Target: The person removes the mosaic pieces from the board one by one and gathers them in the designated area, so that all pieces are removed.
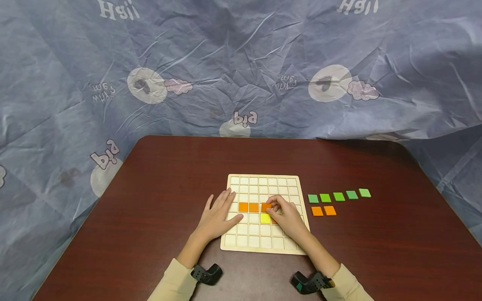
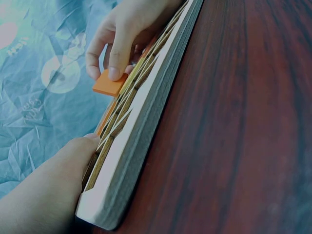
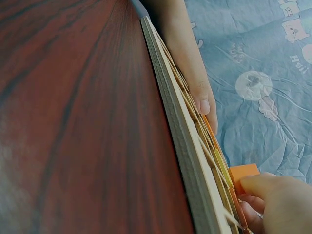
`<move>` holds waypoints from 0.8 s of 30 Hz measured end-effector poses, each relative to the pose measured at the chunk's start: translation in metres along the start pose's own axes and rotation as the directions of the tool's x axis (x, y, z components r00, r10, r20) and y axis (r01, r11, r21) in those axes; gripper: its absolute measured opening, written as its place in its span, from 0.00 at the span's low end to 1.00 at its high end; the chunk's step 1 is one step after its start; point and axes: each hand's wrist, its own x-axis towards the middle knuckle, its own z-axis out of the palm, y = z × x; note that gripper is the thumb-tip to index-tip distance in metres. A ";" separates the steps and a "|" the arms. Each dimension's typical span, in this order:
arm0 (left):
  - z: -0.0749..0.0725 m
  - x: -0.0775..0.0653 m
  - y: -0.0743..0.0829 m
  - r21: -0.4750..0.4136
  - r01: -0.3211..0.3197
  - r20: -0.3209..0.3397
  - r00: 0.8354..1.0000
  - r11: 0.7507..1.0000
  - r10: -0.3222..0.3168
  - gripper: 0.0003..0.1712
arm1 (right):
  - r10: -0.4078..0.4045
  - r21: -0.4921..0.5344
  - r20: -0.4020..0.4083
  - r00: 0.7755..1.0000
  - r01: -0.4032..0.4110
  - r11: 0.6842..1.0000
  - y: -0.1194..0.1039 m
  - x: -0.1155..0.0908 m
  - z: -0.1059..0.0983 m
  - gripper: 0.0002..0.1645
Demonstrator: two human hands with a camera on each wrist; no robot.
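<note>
Dark red table (image 1: pixel 169 167); right fingers (image 1: pixel 278 199) pinch thin square orange tile (image 2: pixel 108 85), left fingers (image 1: pixel 224 200) straight on board (image 1: pixel 253 241).

Looks like a makeshift filming spot, folks; home, office or lab, can't tell! Big creased blue sheet (image 1: pixel 229 54) fills the b/g, cartoon prints incl. pink clouds (image 1: pixel 178 86) plus lettering; dark red-brown wood table (image 1: pixel 395 238) w/ rounded corners out front, black wrist cams (image 1: pixel 212 274) over it, v. much a rec. setup.
</note>
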 end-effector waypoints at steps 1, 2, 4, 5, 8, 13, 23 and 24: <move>0.000 0.000 0.000 -0.001 -0.001 -0.001 1.000 1.000 0.001 0.45 | 0.004 0.009 -0.004 1.000 -0.004 1.000 0.000 0.000 0.000 0.10; 0.000 0.000 0.000 -0.002 -0.001 0.001 1.000 1.000 0.001 0.45 | 0.006 0.018 -0.007 1.000 -0.006 1.000 0.000 0.000 -0.001 0.10; 0.000 0.000 0.000 -0.003 0.001 0.006 1.000 1.000 -0.001 0.45 | 0.013 0.040 -0.009 1.000 -0.013 0.999 0.001 0.000 -0.001 0.10; 0.000 0.000 0.000 -0.004 0.001 0.007 1.000 1.000 -0.001 0.45 | 0.021 0.051 -0.009 1.000 -0.021 0.999 0.001 0.001 -0.001 0.10; -0.001 0.000 0.000 -0.004 -0.001 0.008 1.000 1.000 0.001 0.45 | 0.049 0.077 -0.009 0.999 -0.048 0.996 0.001 0.002 -0.003 0.10; -0.002 0.000 0.000 -0.006 0.003 0.011 1.000 1.000 -0.003 0.45 | 0.100 0.122 -0.009 0.995 -0.098 0.988 -0.002 0.003 -0.005 0.10; -0.003 0.000 0.001 -0.009 0.000 0.017 1.000 1.000 0.000 0.45 | 0.122 0.215 -0.044 0.992 -0.110 0.970 -0.004 0.004 -0.021 0.09; -0.003 0.000 0.001 -0.012 -0.001 0.016 1.000 1.000 0.002 0.45 | 0.121 0.212 -0.054 0.991 -0.107 0.971 -0.005 0.005 -0.024 0.09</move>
